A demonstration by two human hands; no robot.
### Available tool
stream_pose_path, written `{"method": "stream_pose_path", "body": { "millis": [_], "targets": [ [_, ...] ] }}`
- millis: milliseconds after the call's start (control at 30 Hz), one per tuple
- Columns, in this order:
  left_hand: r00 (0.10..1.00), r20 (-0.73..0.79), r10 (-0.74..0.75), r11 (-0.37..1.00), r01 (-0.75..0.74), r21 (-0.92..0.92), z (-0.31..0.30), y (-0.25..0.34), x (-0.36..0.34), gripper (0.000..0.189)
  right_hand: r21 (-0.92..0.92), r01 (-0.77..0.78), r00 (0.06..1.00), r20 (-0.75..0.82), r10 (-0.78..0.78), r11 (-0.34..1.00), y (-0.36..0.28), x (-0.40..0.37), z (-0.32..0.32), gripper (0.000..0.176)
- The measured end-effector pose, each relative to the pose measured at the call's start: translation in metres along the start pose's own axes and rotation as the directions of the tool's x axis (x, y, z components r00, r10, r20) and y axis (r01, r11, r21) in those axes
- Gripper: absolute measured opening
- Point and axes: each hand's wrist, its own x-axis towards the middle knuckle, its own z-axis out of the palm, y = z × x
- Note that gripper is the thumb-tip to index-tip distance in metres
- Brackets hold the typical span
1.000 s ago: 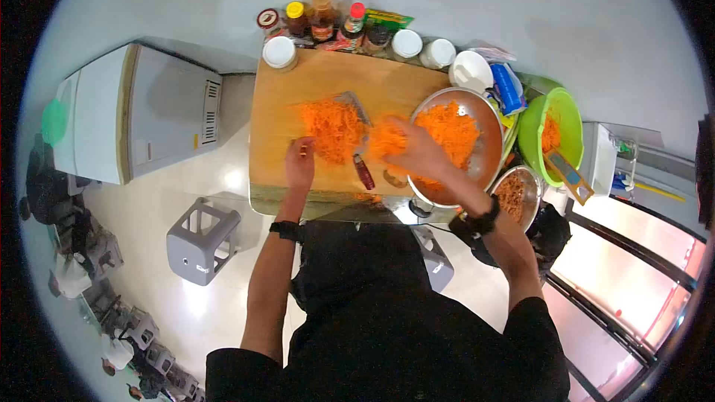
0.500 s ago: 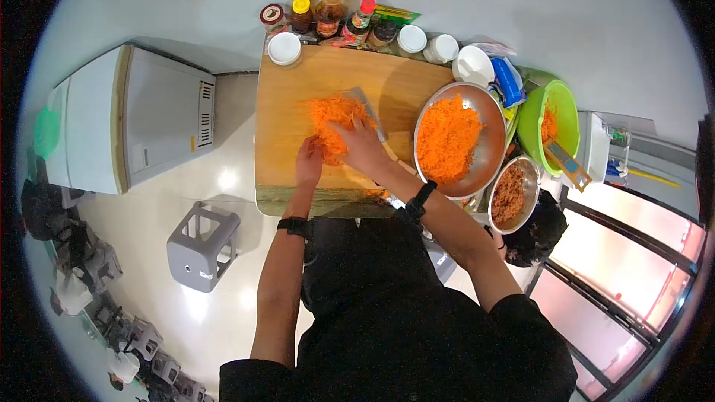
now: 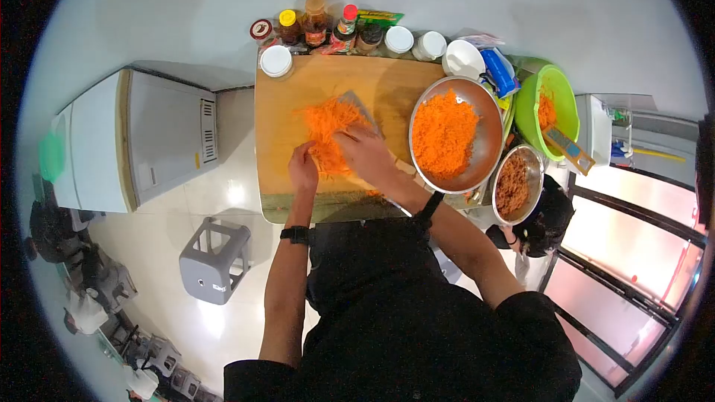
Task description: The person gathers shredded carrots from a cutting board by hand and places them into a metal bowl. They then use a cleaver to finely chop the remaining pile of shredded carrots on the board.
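A loose heap of shredded carrot [image 3: 328,123] lies on the wooden cutting board [image 3: 279,115]. At its near left edge, my left hand [image 3: 303,170] has its fingers bent together against the shreds. My right hand [image 3: 366,155] closes on the right side of the heap, fingertips partly hidden among the shreds. The grey blade of a cleaver [image 3: 363,112] lies flat, partly under the heap. Just right of the board's middle is a wide metal bowl [image 3: 488,134] holding more shredded carrot [image 3: 445,135].
Jars and bottles [image 3: 316,22] line the wall behind the board. A green basin [image 3: 564,104] with a grater [image 3: 567,150] across its rim stands at right. Nearer is a metal bowl [image 3: 532,167] of brown crumbly food. A grey stool [image 3: 211,272] stands left; a person [image 3: 547,223] is at right.
My right hand's fingers, spread over the shreds before, are drawn closer together. My left hand has shifted slightly down and left at the heap's edge. The whole view has tilted a little.
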Motion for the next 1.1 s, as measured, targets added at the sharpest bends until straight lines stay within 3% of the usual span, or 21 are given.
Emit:
{"method": "stream_pose_path", "body": {
  "millis": [67, 133, 167, 233, 367, 433, 467, 533, 567, 633, 667, 733, 767, 833, 867, 933, 967, 1033, 1067, 1100],
  "targets": [
    [0.998, 0.051, -0.03, 0.998, 0.027, 0.061, -0.005, 0.011, -0.009, 0.021, 0.109, -0.102, 0.995, 0.015, 0.101, 0.989, -0.006, -0.009, -0.003, 0.023],
    [0.998, 0.06, -0.017, 1.0, 0.015, 0.022, -0.008, 0.018, 0.0, 0.019, -0.04, 0.072, 0.993, -0.094, -0.076, 0.997, -0.002, -0.007, -0.003, 0.024],
    [0.998, 0.056, -0.01, 1.0, 0.009, 0.023, -0.008, 0.02, 0.005, 0.019, -0.04, 0.076, 0.992, -0.1, -0.08, 0.996, 0.0, -0.006, -0.003, 0.024],
    [0.995, 0.097, -0.037, 0.999, 0.041, -0.035, -0.015, 0.031, -0.001, 0.015, 0.02, -0.033, 0.999, -0.011, 0.034, 0.999, 0.0, -0.016, -0.005, 0.025],
    [0.988, 0.142, -0.064, 0.998, 0.067, -0.015, -0.005, 0.01, -0.014, 0.014, 0.14, -0.102, 0.994, 0.039, 0.097, 0.985, -0.005, -0.023, -0.001, 0.026],
    [0.993, 0.108, -0.053, 0.971, 0.076, -0.228, 0.006, -0.014, -0.01, 0.012, 0.145, 0.055, 0.994, -0.105, -0.04, 0.988, -0.004, -0.02, 0.005, 0.024],
    [0.995, 0.095, -0.04, 0.973, 0.061, -0.225, 0.008, -0.016, -0.004, 0.012, 0.145, 0.07, 0.991, -0.119, -0.052, 0.987, 0.001, -0.013, 0.01, 0.024],
    [0.998, 0.049, 0.025, 0.989, -0.018, -0.149, 0.006, -0.002, -0.016, 0.013, -0.117, -0.155, 0.954, 0.242, 0.179, 0.981, 0.005, -0.016, 0.029, 0.024],
    [0.999, 0.036, 0.031, 0.991, -0.026, -0.129, 0.005, 0.006, -0.019, 0.013, -0.097, -0.143, 0.959, 0.234, 0.162, 0.985, 0.001, -0.019, 0.031, 0.024],
    [0.999, 0.054, -0.009, 0.997, 0.014, -0.081, -0.003, 0.016, -0.017, 0.01, 0.102, -0.361, 0.926, 0.158, 0.343, 0.927, -0.013, -0.013, 0.013, 0.018],
    [0.999, 0.034, -0.021, 0.998, 0.023, -0.062, -0.011, 0.019, -0.02, 0.01, 0.122, -0.344, 0.931, 0.17, 0.322, 0.931, -0.015, -0.016, 0.011, 0.018],
    [0.986, 0.068, 0.152, 0.988, -0.152, -0.005, -0.011, 0.029, -0.017, 0.008, 0.148, -0.172, 0.985, 0.046, 0.166, 0.974, -0.01, -0.019, -0.003, 0.016],
    [0.985, 0.069, 0.157, 0.988, -0.157, -0.011, -0.01, 0.034, -0.014, 0.008, 0.142, -0.173, 0.985, 0.042, 0.169, 0.975, -0.009, -0.018, -0.007, 0.016],
    [0.99, 0.121, 0.073, 0.996, -0.078, 0.038, -0.008, 0.033, -0.019, 0.012, 0.129, -0.373, 0.925, 0.13, 0.357, 0.919, -0.014, -0.024, -0.021, 0.014],
    [0.987, 0.136, 0.083, 0.996, -0.088, 0.028, -0.005, 0.033, -0.021, 0.012, 0.121, -0.386, 0.92, 0.12, 0.373, 0.915, -0.009, -0.031, -0.022, 0.014],
    [0.988, 0.109, 0.107, 0.994, -0.105, -0.029, -0.001, 0.034, -0.026, 0.009, 0.006, -0.067, 0.994, -0.09, 0.067, 0.998, -0.001, -0.046, -0.024, 0.015],
    [0.986, 0.12, 0.112, 0.993, -0.109, -0.035, 0.0, 0.033, -0.025, 0.009, -0.001, -0.078, 0.993, -0.093, 0.078, 0.997, 0.004, -0.051, -0.023, 0.015],
    [0.977, 0.186, 0.106, 0.99, -0.12, 0.07, 0.002, 0.032, -0.027, 0.007, 0.332, -0.143, 0.99, 0.059, 0.13, 0.932, 0.0, -0.052, -0.032, 0.018],
    [0.974, 0.196, 0.11, 0.99, -0.125, 0.067, 0.006, 0.033, -0.029, 0.007, 0.329, -0.151, 0.988, 0.055, 0.141, 0.932, -0.002, -0.054, -0.032, 0.018],
    [0.972, 0.211, 0.104, 0.994, -0.099, -0.035, 0.014, 0.026, -0.028, 0.011, 0.416, -0.277, 0.961, 0.132, 0.244, 0.866, -0.002, -0.053, -0.032, 0.02]
  ]
}}
